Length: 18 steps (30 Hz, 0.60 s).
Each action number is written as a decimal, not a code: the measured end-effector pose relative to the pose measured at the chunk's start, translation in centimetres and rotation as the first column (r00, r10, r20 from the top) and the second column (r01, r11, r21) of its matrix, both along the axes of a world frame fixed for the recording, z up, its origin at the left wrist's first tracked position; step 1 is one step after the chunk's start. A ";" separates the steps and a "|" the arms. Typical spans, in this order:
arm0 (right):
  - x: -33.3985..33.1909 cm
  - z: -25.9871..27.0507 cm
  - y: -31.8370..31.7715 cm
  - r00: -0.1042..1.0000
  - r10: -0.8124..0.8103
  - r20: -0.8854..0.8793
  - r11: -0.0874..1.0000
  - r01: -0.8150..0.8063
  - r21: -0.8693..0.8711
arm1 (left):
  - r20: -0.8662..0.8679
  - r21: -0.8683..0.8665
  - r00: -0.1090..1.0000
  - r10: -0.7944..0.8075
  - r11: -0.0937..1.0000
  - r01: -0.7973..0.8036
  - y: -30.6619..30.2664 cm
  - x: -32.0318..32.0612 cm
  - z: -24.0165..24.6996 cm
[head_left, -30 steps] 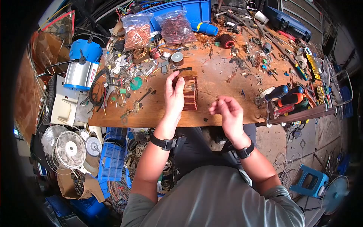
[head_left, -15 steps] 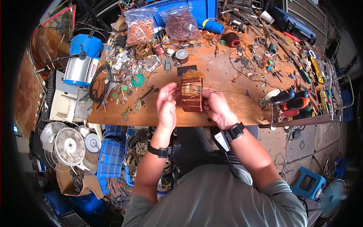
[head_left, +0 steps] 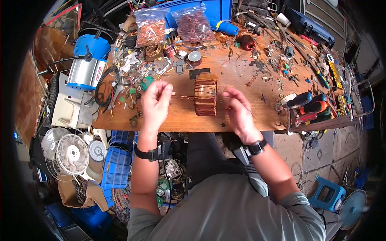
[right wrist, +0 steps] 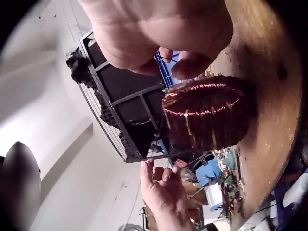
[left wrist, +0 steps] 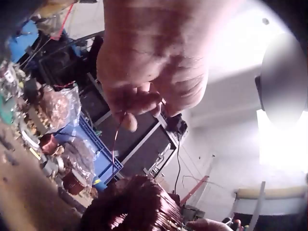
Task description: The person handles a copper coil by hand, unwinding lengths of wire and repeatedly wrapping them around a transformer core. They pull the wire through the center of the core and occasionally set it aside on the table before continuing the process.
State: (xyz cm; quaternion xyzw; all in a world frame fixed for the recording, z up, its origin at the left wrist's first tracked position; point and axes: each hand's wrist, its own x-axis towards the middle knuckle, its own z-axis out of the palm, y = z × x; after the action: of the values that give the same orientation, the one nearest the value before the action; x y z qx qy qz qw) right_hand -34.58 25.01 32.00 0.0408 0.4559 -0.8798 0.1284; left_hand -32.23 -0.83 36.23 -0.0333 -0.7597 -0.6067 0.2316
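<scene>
A ring-shaped coil (head_left: 205, 96) wound with copper wire stands on edge on the wooden bench between the two hands. My left hand (head_left: 156, 102) is raised to its left and pinches a thin copper wire (left wrist: 114, 143), which runs back to the coil in the left wrist view. To the coil's right, my right hand (head_left: 240, 112) hovers apart from it with loosely bent fingers and nothing visible held. The right wrist view shows the hollow middle of the coil (right wrist: 207, 122) and its shiny windings along the rim.
A dark flat piece (head_left: 200, 73) lies just behind the coil. Scrap parts and a green disc (head_left: 147, 83) litter the left side. Plastic bags of copper wire (head_left: 150, 32) stand at the back. Screwdrivers (head_left: 300, 100) sit in a rack at the right edge.
The left hand has let go of the coil, met the right hand at it, then drawn leftward with the wire. The right hand came to the coil and has moved back off it.
</scene>
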 end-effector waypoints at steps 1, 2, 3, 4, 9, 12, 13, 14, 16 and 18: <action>0.4 -0.5 0.7 0.996 -0.084 -0.030 0.993 0.081 -0.090 | -0.003 0.011 1.000 0.022 1.000 -0.022 0.4 0.0 1.6; 0.8 -0.7 1.6 0.992 -0.118 -0.041 0.987 0.113 -0.112 | -0.002 0.011 1.000 0.027 1.000 -0.027 0.4 0.1 3.1; 1.1 -0.5 2.4 0.986 -0.156 -0.052 0.980 0.148 -0.136 | -0.007 -0.061 1.000 -0.007 0.998 0.006 0.5 0.2 4.3; 1.2 -0.5 3.2 0.984 -0.169 -0.057 0.973 0.158 -0.166 | -0.011 -0.133 0.999 -0.043 0.990 0.041 0.6 0.2 5.4; 0.2 -1.2 3.7 0.980 -0.181 0.083 0.979 0.188 -0.082 | -0.057 -0.143 0.976 -0.212 0.969 0.202 0.8 -0.3 7.3; -0.7 -2.5 2.0 0.978 -0.053 0.199 0.979 0.090 -0.182 | -0.189 0.033 0.963 -0.194 0.978 0.204 -0.4 0.5 3.8; -0.9 -2.5 1.2 0.973 -0.020 0.228 0.978 0.066 -0.197 | -0.165 0.259 0.974 -0.158 0.946 0.197 -0.8 1.3 1.2; -1.0 -2.4 0.7 0.975 0.046 0.218 0.986 -0.009 -0.165 | -0.190 0.497 0.962 -0.198 0.825 0.268 -1.1 2.4 -0.8; -1.0 -1.1 -0.8 0.963 0.153 0.220 0.987 -0.159 0.005 | -0.136 0.682 0.972 -0.191 0.694 0.231 -1.0 4.2 -3.5; -2.1 -1.9 -1.8 0.945 0.247 0.215 0.969 -0.244 -0.039 | 0.145 0.596 0.984 -0.101 0.803 -0.005 0.1 4.5 -6.0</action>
State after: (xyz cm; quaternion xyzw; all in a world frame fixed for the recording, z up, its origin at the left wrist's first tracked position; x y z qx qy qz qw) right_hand -36.68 23.17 30.11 0.0794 0.4353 -0.8498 0.2865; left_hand -27.69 -0.73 30.26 0.0731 -0.5475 -0.8201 0.1495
